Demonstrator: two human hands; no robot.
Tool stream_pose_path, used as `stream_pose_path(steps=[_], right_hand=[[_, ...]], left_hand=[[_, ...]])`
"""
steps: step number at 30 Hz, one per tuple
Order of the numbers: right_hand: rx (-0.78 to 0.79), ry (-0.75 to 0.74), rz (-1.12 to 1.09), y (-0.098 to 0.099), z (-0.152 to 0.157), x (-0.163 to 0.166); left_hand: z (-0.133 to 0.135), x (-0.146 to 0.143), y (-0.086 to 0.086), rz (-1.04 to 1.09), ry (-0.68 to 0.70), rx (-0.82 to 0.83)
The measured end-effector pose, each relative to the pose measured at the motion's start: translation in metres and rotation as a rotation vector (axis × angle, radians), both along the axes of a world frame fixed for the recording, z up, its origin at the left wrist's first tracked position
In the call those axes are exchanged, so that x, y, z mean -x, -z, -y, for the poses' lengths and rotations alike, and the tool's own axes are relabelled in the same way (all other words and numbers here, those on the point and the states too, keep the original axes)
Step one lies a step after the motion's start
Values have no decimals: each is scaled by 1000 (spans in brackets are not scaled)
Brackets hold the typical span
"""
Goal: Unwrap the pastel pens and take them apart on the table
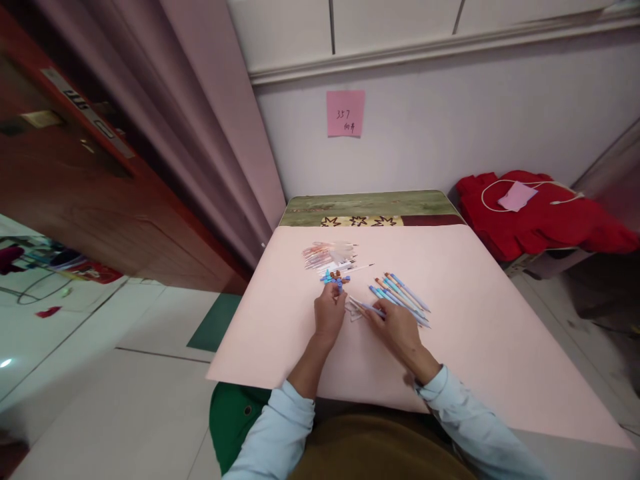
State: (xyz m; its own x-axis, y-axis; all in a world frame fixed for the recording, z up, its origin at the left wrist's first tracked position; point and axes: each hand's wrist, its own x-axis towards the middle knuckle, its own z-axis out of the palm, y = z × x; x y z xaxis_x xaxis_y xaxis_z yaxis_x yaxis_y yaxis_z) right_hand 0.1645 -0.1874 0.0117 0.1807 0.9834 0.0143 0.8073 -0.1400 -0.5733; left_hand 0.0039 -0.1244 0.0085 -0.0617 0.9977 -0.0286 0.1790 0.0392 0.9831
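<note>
My left hand (329,312) rests on the pink table cover (475,320), fingers curled near a small heap of blue and orange pen caps (335,279); what it pinches is too small to make out. My right hand (395,327) is closed on a thin light-blue pen barrel (364,307) that points left toward the left hand. Just right of the hands lies a bundle of several blue pens (403,293). Farther back sit clear bags of pen parts (327,255) and a single loose refill (361,267).
The table's far end shows a green patterned cloth (370,203). A pink sticky note (345,113) hangs on the wall. Red cloth with a white cable (540,213) lies at right. A curtain and a wooden cabinet (75,173) stand at left above tiled floor.
</note>
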Motion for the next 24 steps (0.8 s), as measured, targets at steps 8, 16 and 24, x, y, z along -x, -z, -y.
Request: stream_pose_path(steps=[8,16,24], right_hand=[[-14,13,6,-3,1,-2],[16,10,46,-5,2,-4],[-12,2,35,-10,11,-9]], left_hand=[[-1,1,-5,126,-7,21],[-11,27,-12,121,-75,41],[-12,62,-4,-592,-109,78]])
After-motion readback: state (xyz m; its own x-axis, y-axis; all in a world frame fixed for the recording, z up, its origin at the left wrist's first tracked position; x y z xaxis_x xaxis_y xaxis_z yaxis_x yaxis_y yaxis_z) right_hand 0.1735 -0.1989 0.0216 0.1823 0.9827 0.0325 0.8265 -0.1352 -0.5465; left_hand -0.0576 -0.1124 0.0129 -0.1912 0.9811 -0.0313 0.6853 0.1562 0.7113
